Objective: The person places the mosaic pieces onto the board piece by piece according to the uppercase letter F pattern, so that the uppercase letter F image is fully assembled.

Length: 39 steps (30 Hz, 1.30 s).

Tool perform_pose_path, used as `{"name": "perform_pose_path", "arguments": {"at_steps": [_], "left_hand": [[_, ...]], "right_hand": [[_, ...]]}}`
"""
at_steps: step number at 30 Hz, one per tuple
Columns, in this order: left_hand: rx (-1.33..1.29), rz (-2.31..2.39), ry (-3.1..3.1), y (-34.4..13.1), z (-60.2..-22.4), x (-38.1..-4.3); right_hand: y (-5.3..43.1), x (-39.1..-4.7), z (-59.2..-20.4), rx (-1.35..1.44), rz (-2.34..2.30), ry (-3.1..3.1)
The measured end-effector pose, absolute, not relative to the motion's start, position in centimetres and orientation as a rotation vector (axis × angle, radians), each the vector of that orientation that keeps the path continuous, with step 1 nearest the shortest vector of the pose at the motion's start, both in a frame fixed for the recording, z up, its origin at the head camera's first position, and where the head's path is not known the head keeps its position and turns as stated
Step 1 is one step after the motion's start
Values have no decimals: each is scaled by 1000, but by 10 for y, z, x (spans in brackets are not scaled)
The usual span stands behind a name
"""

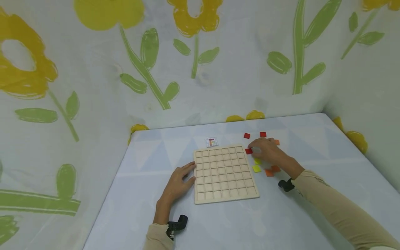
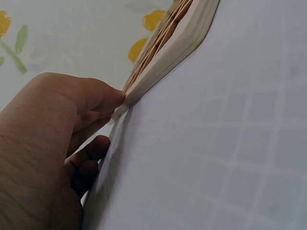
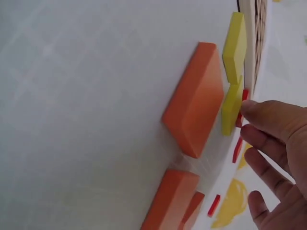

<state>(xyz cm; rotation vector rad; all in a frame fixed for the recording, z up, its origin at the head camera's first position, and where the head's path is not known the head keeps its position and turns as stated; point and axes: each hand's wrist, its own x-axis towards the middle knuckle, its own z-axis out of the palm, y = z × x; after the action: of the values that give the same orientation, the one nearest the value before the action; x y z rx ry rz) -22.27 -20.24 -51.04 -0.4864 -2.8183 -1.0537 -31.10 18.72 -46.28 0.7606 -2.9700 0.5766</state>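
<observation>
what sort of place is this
Likely a small indoor play or puzzle corner: flower-printed walls stand close around a pale table, where a wooden grid board and coloured tiles lie.

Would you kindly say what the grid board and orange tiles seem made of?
The grid board looks like matt, unvarnished wood, judging by its pale tan colour and faintly lined edge. The orange tiles look smooth and evenly coloured: painted wood or plastic, I cannot tell.

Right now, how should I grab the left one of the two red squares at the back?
I'd reach from above and pinch that red square by its left and right edges. It lies flat, so its sides look like the best grip, and bare table shows on both sides.
</observation>
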Motion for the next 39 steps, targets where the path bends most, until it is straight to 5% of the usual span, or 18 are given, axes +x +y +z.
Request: {"name": "perform_pose_path", "arguments": {"at_steps": [22, 39], "left_hand": [[-452, -1010, -2837, -203, -515, -225], [-464, -1057, -2820, -203, -514, -224]], "right_hand": [[190, -308, -454, 797, 523, -2860], [144, -309, -437, 959, 597, -2716]]}}
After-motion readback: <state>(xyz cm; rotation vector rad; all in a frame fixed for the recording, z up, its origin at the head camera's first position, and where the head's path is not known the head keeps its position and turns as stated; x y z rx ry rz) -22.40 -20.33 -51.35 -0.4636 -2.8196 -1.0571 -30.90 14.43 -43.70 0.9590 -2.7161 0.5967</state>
